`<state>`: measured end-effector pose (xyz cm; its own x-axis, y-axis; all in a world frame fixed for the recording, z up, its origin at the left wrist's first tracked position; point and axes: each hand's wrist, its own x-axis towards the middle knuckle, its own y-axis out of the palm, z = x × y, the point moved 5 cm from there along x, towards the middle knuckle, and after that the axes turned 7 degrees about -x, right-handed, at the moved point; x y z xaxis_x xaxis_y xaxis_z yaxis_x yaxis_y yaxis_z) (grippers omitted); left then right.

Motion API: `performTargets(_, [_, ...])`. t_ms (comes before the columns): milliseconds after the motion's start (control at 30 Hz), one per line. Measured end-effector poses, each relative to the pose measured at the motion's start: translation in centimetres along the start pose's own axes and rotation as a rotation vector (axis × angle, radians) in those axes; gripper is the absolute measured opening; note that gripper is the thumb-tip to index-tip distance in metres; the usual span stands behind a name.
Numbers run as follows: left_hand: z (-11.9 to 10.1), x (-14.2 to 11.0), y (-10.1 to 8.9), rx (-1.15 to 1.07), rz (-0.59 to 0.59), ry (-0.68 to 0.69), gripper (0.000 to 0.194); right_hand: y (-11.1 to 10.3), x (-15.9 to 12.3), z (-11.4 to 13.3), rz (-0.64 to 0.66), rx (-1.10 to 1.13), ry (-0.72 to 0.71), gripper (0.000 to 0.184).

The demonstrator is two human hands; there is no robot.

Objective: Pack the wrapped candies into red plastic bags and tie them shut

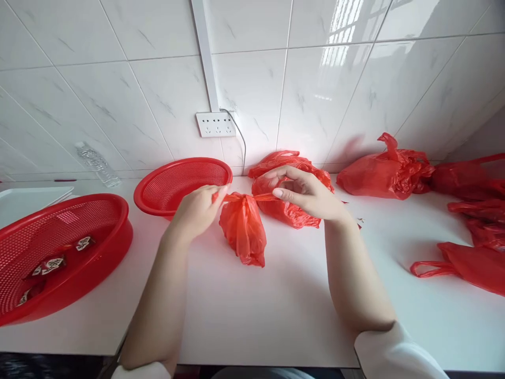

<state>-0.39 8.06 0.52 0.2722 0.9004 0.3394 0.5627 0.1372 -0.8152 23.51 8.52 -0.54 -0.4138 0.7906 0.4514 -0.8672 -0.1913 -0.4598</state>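
Note:
A small red plastic bag (243,229) hangs just above the white counter (252,310), its two handles stretched sideways. My left hand (197,210) is closed on the left handle. My right hand (305,195) pinches the right handle, fingers curled. Both hands hold the handles taut at the bag's top. Directly behind the bag lies another crumpled red bag (292,187).
A red mesh basket (118,247) with a few small wrapped packets stands at the left. A second red basket (183,184) sits behind my left hand. More red bags (384,171) lie at the right. A plastic bottle (97,164) and a wall socket (215,124) are at the back.

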Motion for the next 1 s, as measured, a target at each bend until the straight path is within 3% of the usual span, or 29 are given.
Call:
performTargets(133, [3.4,-2.1,-0.7,0.076,0.143,-0.247,0.061,-2.8,-0.7,-2.2,-0.031,0.023,0.143,0.037])
performTargets(233, [5.1,-3.7,0.0,0.063,0.204,-0.316,0.062,-4.9,-1.2,-5.4,-0.193,-0.004,0.313,0.045])
performTargets(300, [6.0,-4.3,1.0,0.005,0.257,-0.330,0.062,-5.4,-1.5,-7.0,-0.230,-0.113,0.408,0.047])
performTargets(400, [7.0,-4.6,2.7,-0.138,0.416,-0.340,0.058,-5.1,-1.8,-7.5,-0.094,-0.346,0.491,0.044])
performTargets(500, [7.3,-4.2,3.5,-0.255,0.533,-0.314,0.047,-4.4,-2.2,-6.2,0.074,-0.524,0.510,0.036])
performTargets(567, [7.3,-3.5,3.5,-0.309,0.427,-0.252,0.045,-3.8,-2.2,-4.6,0.083,-0.588,0.458,0.031])
performTargets(633, [7.4,-2.9,3.3,-0.333,0.167,-0.182,0.043,-2.2,-2.0,-3.2,0.152,-0.571,0.398,0.037])
performTargets(700, [7.9,-3.1,3.3,-0.307,-0.128,-0.116,0.038,0.9,-1.7,-2.4,0.360,-0.507,0.346,0.058])
performTargets(767, [8.6,-3.7,4.1,-0.231,-0.303,-0.057,0.035,4.3,-1.6,-2.2,0.610,-0.475,0.302,0.077])
performTargets(833, [9.3,-4.1,5.7,-0.137,-0.263,0.003,0.033,6.4,-1.2,-2.4,0.739,-0.543,0.291,0.067])
performTargets(900, [9.8,-4.2,7.0,-0.070,-0.171,0.056,0.029,6.4,-0.9,-2.7,0.726,-0.640,0.301,0.035])
performTargets(1000, [9.6,-4.4,7.7,-0.024,-0.103,0.139,0.025,2.3,-1.4,-2.7,0.495,-0.637,0.378,0.008])
